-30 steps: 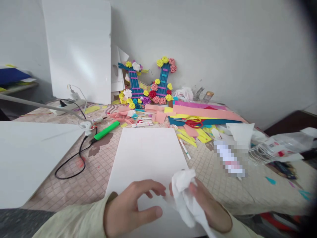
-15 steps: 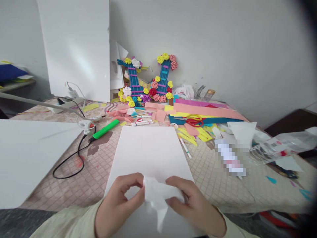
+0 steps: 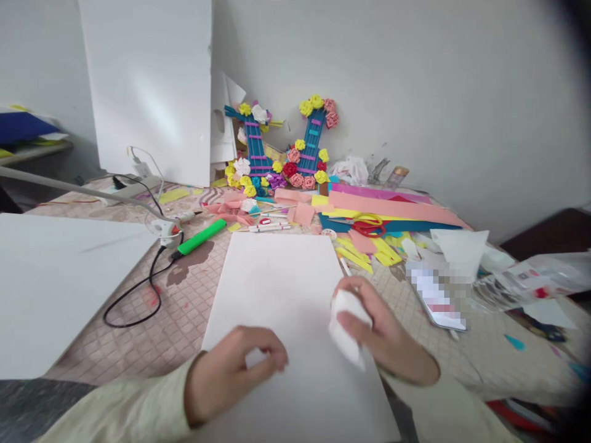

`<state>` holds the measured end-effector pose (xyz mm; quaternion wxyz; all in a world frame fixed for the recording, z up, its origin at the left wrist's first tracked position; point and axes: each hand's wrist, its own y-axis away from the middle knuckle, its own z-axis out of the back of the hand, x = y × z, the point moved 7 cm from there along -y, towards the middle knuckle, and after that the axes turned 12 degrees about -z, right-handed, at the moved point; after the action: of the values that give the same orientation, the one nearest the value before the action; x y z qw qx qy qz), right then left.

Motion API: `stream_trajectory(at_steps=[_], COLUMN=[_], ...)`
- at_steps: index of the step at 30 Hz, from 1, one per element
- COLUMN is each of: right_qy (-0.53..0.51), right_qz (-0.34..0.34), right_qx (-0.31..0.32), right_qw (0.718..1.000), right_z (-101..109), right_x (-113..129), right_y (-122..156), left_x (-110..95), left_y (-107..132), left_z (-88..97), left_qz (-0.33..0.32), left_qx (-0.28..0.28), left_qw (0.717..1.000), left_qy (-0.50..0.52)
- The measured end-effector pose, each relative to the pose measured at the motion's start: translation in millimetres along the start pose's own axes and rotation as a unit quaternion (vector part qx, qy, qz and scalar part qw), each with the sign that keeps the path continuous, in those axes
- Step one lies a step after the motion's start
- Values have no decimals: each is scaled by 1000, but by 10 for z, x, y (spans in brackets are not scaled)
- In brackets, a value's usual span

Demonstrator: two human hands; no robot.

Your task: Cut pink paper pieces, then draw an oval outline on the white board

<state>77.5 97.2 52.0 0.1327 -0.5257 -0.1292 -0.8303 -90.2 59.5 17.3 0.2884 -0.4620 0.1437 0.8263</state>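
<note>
A large white board [image 3: 277, 271] lies flat in front of me and reaches to the bottom of the view. My right hand [image 3: 378, 326] is closed around a folded white tissue [image 3: 348, 326], above the board's right edge. My left hand [image 3: 237, 369] is over the board's left part. Its fingers are curled, their tips close to the thumb, and nothing shows between them.
A phone [image 3: 436, 295] and a plastic bottle [image 3: 530, 280] lie at the right. Red and yellow scissors [image 3: 369, 224] rest on coloured paper strips. A green glue gun-like stick [image 3: 202, 238] with a black cord is at left. Two flower-trimmed blue guitar shapes [image 3: 310, 144] lean against the wall.
My left hand has let go of the tissue, and my right hand has carried it up and to the right, bunching it. The view has shifted slightly.
</note>
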Motion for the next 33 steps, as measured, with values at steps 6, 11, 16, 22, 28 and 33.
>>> stream_trajectory(at_steps=[6,11,16,22,28,33], right_qy=[189,319,384,414,385,332], right_qz=[128,194,213,223,229,233], right_qx=[-86,-21,38,61,-7,-139], right_qw=[970,927,898,881,894,903], right_z=[374,-41,-500,-747,-514,203], right_x=[280,375,166,-55,54,374], right_y=[-729,-1324,-1809,-2085,-2239,-2238], left_x=[514,961,1112,1115,1149,1185], left_y=[-270,-450,-464,-463,-456,-462], left_z=[715,754,639,644,671,682], left_qz=[-70,-58,-42,-29,-23,-32], left_qx=[-155,-159,-129,-118,-117,-116], left_qw=[941,921,917,916,920,923], left_qy=[-292,-350,-376,-382,-373,-365])
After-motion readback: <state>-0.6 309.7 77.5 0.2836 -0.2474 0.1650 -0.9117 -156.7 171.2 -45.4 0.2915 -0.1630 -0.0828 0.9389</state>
